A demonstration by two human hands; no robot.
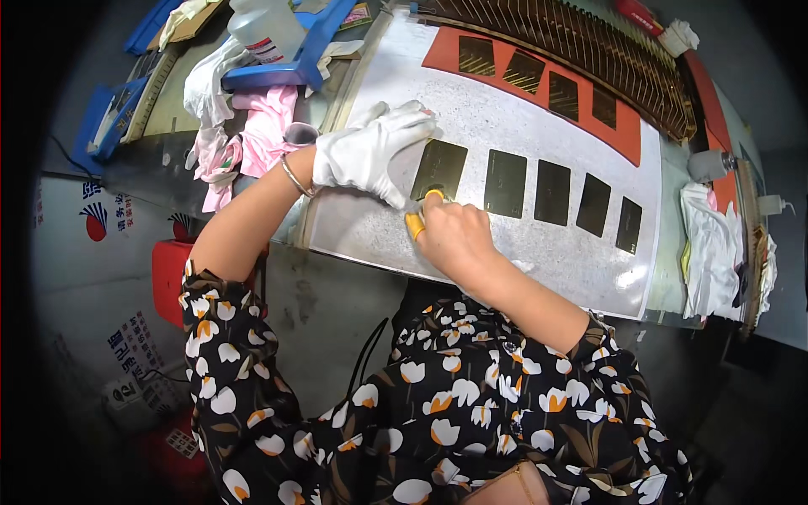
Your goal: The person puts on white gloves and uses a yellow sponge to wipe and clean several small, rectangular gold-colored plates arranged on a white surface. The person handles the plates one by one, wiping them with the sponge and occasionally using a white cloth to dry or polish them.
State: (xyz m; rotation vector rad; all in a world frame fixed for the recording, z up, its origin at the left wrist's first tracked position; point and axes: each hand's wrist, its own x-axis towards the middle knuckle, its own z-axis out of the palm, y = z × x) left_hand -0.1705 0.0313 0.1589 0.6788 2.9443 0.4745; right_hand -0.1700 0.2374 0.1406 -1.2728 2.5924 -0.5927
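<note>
My left hand (pixel 370 153) wears a white glove, with a bracelet at the wrist. Its fingers stretch out with the thumb apart, along the left side of a dark, glossy rectangular plate (pixel 443 164). Yellow finger covers sit on two fingers of my bare right hand (pixel 454 236). These fingers are curled at that plate's lower edge; whatever is between them is too small or hidden to make out. Several similar dark plates (pixel 507 183) lie in a row to the right on a white-grey sheet (pixel 370 231).
Behind the row, more dark plates lie on an orange-red mat (pixel 539 82), before a slotted rack (pixel 581 50). Pink cloths (pixel 268 126), a blue holder (pixel 278 76) and a plastic bottle (pixel 265 29) stand left. A white cloth (pixel 711 244) and small bottle (pixel 711 166) are right.
</note>
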